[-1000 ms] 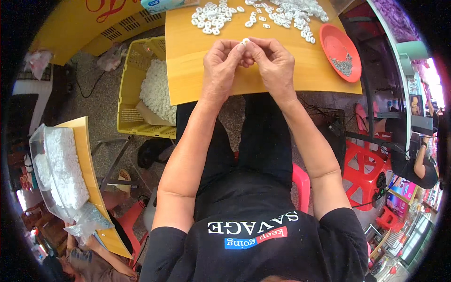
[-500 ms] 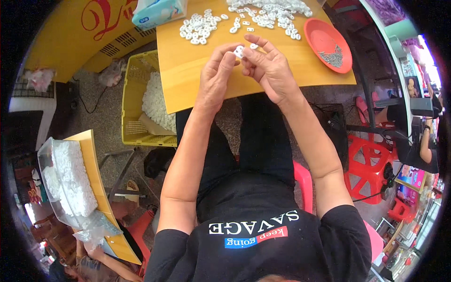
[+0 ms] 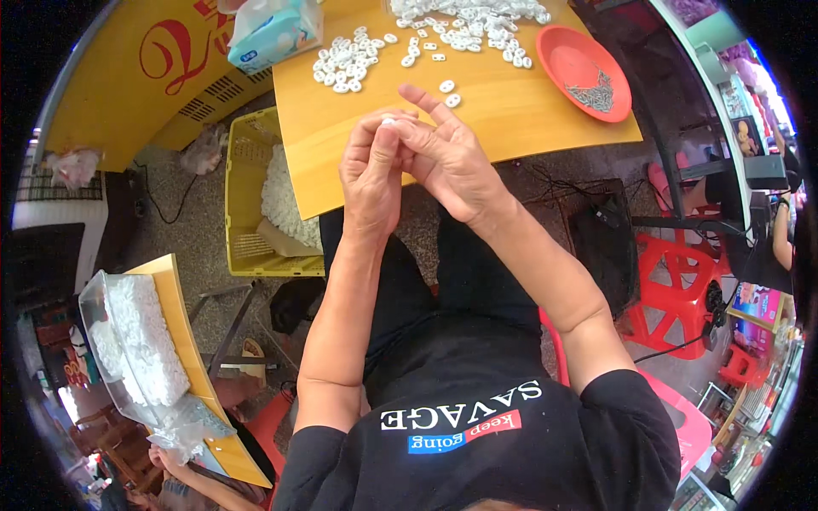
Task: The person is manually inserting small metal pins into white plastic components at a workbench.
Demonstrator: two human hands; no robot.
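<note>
My left hand (image 3: 372, 173) and my right hand (image 3: 446, 153) meet fingertip to fingertip over the near edge of a yellow table (image 3: 503, 106). Together they pinch a small white plastic piece (image 3: 389, 123); most of it is hidden by the fingers. Beyond the hands, two loose white pieces (image 3: 449, 93) lie on the table. A heap of the same white pieces (image 3: 470, 19) and a smaller cluster (image 3: 345, 61) lie farther back. An orange dish (image 3: 584, 71) with small metal parts sits at the right end.
A pale blue tissue pack (image 3: 274, 32) lies on the table's far left. A yellow crate (image 3: 264, 204) with white material stands on the floor left of my knees. A clear bag of white pieces (image 3: 136, 345) rests on another yellow surface. Red plastic stools (image 3: 673, 285) stand at the right.
Both hands have drawn back from over the table toward my body, still joined around the small white piece. The view has shifted so the table sits higher.
</note>
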